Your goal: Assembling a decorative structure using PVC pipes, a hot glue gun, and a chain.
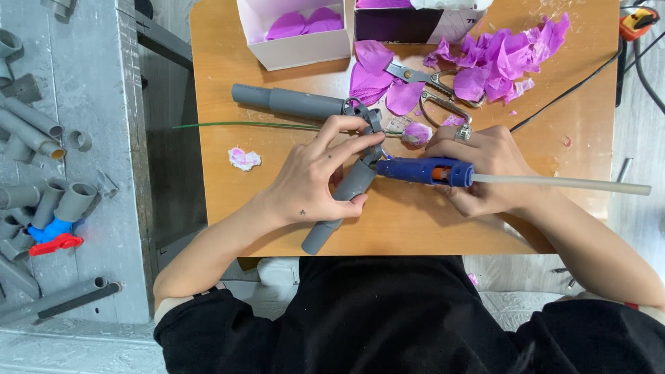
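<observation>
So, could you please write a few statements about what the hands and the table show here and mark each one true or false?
1. The right hand holds a blue glue gun with a pale glue stick out the back. True.
2. The left hand rests on a red valve. False: it grips a grey pipe assembly; the valve lies off to the side.
3. Purple paper petals lie piled on the wooden table. True.
4. The scissors are in the white box. False: they lie on the table among petals.
5. A green wire stem lies on the table. True.
</observation>
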